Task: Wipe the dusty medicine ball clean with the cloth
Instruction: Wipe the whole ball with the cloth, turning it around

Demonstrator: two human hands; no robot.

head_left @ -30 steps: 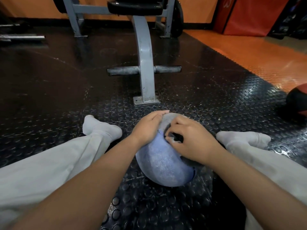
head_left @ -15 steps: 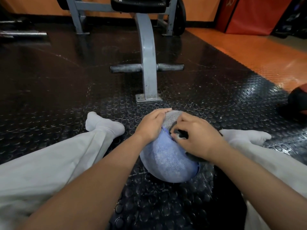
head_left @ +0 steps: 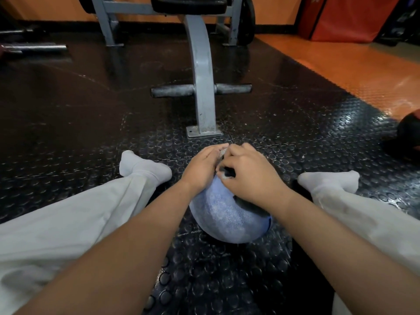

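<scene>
A blue medicine ball, pale with dust, sits on the black studded floor mat between my spread legs. My left hand lies over the ball's upper left side, fingers laid along its curve. My right hand rests on the ball's top right with its fingers curled round a dark cloth. Only small bits of the cloth show, by the fingertips and under the palm. The two hands nearly touch at the top of the ball.
A grey weight bench frame stands just beyond the ball, its foot plate close to my hands. A dark red-and-black ball lies at the right edge. A barbell lies far left. My socked feet flank the ball.
My right hand has slid the cloth up and to the left over the ball's top, closing the gap to my left hand. The left hand keeps its place.
</scene>
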